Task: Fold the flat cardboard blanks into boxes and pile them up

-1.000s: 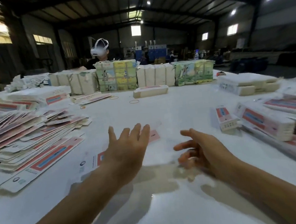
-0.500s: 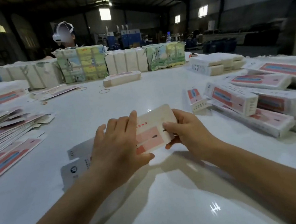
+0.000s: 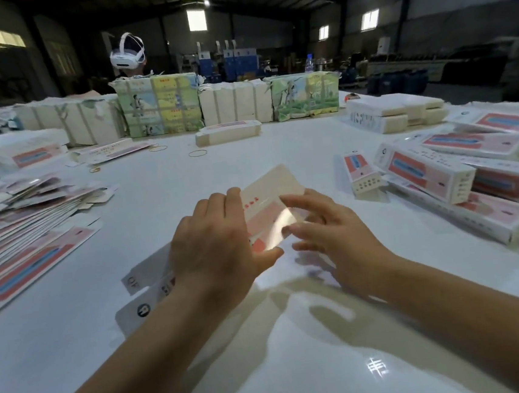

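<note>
Item: one cardboard blank, pink-printed, raised off the white table in front of the wearer, its near end trailing down behind the left wrist; landmark for all entries. Risk: the blank may buckle or crease off its score lines, likely if the two hands press unevenly while only one grips it; it may also slip, being glossy. Left hand: over the blank's left part, fingers curled on its top edge, thumb under, clamped on it. Right hand: at the blank's right edge, fingers spread and nearly straight, touching or just beside it, blurred. Loose blanks left of the blank; folded boxes piled to its right.
</note>
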The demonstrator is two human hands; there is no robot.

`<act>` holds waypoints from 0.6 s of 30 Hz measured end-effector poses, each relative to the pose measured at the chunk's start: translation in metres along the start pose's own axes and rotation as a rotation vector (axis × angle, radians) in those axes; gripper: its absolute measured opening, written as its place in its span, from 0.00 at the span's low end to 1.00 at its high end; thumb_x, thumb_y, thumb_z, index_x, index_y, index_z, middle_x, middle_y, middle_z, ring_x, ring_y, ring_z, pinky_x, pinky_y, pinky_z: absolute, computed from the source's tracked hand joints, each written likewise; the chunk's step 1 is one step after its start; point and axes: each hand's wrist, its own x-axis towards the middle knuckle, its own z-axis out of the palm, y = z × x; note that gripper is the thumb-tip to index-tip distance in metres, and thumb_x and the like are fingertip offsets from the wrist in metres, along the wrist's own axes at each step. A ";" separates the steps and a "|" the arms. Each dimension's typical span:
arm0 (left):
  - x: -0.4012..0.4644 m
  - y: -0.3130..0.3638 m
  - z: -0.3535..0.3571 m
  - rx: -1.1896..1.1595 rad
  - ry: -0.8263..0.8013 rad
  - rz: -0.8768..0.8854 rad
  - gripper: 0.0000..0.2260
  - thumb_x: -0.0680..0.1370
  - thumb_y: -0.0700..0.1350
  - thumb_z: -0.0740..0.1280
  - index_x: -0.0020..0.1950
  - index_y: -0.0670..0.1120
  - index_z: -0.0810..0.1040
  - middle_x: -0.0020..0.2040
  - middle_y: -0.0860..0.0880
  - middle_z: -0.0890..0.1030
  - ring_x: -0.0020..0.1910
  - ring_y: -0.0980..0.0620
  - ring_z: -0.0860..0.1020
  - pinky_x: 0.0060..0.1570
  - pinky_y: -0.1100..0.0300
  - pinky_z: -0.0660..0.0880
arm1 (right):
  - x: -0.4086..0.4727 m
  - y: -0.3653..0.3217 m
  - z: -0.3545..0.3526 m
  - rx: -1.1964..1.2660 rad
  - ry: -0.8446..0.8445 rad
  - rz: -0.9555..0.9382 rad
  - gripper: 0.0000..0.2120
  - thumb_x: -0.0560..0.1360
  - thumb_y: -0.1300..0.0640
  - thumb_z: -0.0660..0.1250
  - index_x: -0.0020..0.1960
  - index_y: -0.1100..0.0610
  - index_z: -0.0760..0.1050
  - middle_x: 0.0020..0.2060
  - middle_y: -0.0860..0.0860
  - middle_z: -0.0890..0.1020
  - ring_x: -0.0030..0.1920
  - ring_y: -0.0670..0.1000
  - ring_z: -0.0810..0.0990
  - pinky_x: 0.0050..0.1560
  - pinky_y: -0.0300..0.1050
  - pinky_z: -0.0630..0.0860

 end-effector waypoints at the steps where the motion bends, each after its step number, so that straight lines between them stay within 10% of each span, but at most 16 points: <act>1: 0.000 0.001 0.000 0.021 -0.005 0.016 0.40 0.61 0.63 0.76 0.62 0.38 0.74 0.47 0.41 0.79 0.40 0.42 0.76 0.37 0.53 0.74 | 0.001 -0.003 -0.001 0.188 -0.040 0.102 0.14 0.74 0.66 0.65 0.54 0.51 0.80 0.59 0.53 0.79 0.58 0.52 0.78 0.58 0.52 0.75; 12: 0.002 0.010 0.003 0.006 0.153 0.177 0.26 0.62 0.58 0.77 0.49 0.40 0.81 0.36 0.44 0.81 0.29 0.44 0.77 0.26 0.61 0.70 | 0.000 -0.003 -0.005 0.130 -0.192 0.066 0.11 0.74 0.65 0.67 0.45 0.50 0.82 0.44 0.53 0.85 0.44 0.51 0.83 0.44 0.45 0.78; 18: 0.000 -0.002 0.006 -0.061 0.029 0.167 0.39 0.64 0.67 0.67 0.62 0.38 0.75 0.48 0.42 0.81 0.37 0.44 0.80 0.32 0.55 0.76 | 0.001 0.000 -0.011 0.018 -0.030 -0.001 0.06 0.74 0.62 0.67 0.46 0.55 0.83 0.41 0.54 0.85 0.38 0.50 0.81 0.43 0.45 0.78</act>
